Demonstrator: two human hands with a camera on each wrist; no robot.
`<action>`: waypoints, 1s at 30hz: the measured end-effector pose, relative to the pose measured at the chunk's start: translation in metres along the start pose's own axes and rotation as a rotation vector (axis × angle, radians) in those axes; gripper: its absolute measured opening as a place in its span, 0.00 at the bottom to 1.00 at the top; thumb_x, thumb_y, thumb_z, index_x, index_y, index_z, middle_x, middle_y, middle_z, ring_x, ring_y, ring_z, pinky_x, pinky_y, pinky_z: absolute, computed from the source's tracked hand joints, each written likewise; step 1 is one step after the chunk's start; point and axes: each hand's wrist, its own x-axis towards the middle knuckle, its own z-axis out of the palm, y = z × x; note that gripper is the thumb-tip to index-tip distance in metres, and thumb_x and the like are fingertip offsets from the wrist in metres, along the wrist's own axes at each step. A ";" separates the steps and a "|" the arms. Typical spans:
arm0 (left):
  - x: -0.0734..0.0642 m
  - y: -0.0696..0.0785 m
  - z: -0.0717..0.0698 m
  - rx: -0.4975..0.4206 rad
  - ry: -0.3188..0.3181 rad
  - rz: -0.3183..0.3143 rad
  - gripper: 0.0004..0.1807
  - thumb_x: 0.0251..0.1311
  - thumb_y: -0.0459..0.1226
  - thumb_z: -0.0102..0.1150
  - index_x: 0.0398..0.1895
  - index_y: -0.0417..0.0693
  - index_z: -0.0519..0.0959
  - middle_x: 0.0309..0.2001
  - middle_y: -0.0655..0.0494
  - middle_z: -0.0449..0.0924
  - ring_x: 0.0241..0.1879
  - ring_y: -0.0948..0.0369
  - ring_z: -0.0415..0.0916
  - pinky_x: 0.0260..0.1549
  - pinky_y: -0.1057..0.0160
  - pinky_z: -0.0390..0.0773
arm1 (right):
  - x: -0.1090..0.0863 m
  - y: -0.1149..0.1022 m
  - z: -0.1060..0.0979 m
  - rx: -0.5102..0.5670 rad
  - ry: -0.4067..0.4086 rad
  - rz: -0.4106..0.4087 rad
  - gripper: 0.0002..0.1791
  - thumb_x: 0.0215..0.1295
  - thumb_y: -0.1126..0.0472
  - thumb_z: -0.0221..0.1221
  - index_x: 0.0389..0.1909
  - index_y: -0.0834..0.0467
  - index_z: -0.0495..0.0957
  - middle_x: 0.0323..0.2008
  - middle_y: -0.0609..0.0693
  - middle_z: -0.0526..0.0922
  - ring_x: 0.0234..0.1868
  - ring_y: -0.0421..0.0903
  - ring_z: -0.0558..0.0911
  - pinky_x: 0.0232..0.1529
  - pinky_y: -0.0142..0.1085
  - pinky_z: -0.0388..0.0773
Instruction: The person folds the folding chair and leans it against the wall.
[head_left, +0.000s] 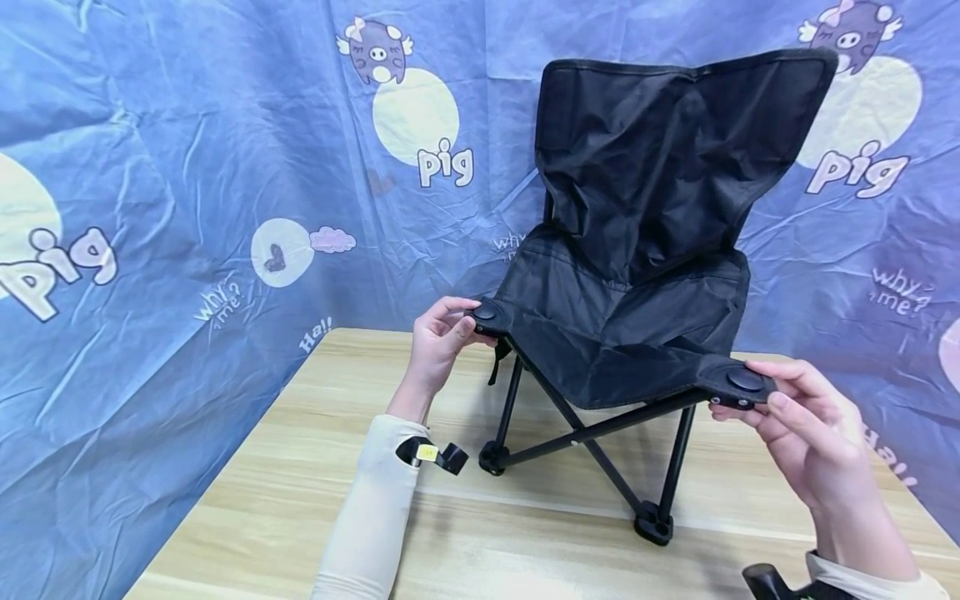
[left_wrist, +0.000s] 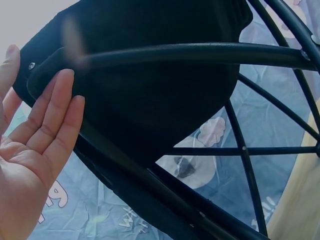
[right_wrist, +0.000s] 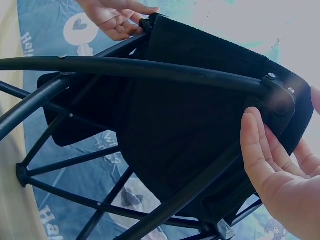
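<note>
A black folding chair (head_left: 645,183) stands unfolded on the table, its fabric back upright and its crossed legs spread. At the seat's front left corner, my left hand (head_left: 438,342) pinches the round-capped joint between thumb and fingers. My right hand (head_left: 813,425) grips the matching front right corner in the same way. From below, the left wrist view has the left hand (left_wrist: 45,135) with fingertips under the corner by a metal tube. In the right wrist view, the right hand (right_wrist: 280,160) holds its corner near two rivets, and the seat's dark underside (right_wrist: 185,135) shows.
The chair's feet rest on a light wood table (head_left: 300,500). A blue cloth (head_left: 187,167) printed with pigs and words hangs close behind and at both sides. A small black strap (head_left: 497,362) dangles below the left seat corner. Camera mounts (head_left: 442,456) sit on the wrists.
</note>
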 end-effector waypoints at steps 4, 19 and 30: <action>0.001 0.001 0.002 0.004 0.001 -0.003 0.15 0.54 0.53 0.69 0.42 0.60 0.83 0.35 0.55 0.86 0.26 0.59 0.85 0.37 0.62 0.85 | 0.002 0.000 0.000 -0.012 -0.003 -0.004 0.24 0.66 0.84 0.25 0.60 0.88 0.58 0.56 0.79 0.71 0.49 0.70 0.81 0.53 0.52 0.80; 0.006 0.007 0.008 0.000 -0.014 0.002 0.15 0.54 0.52 0.70 0.42 0.59 0.83 0.36 0.55 0.86 0.26 0.59 0.85 0.34 0.62 0.86 | 0.011 0.002 0.003 0.006 0.003 -0.005 0.25 0.66 0.83 0.24 0.60 0.87 0.59 0.52 0.79 0.74 0.46 0.71 0.82 0.52 0.53 0.81; 0.008 0.009 0.014 0.004 -0.023 0.007 0.15 0.55 0.51 0.69 0.42 0.58 0.83 0.38 0.55 0.86 0.26 0.59 0.85 0.35 0.61 0.86 | 0.016 0.004 0.005 0.019 -0.004 -0.009 0.25 0.66 0.83 0.25 0.59 0.87 0.59 0.52 0.79 0.73 0.49 0.70 0.81 0.54 0.54 0.80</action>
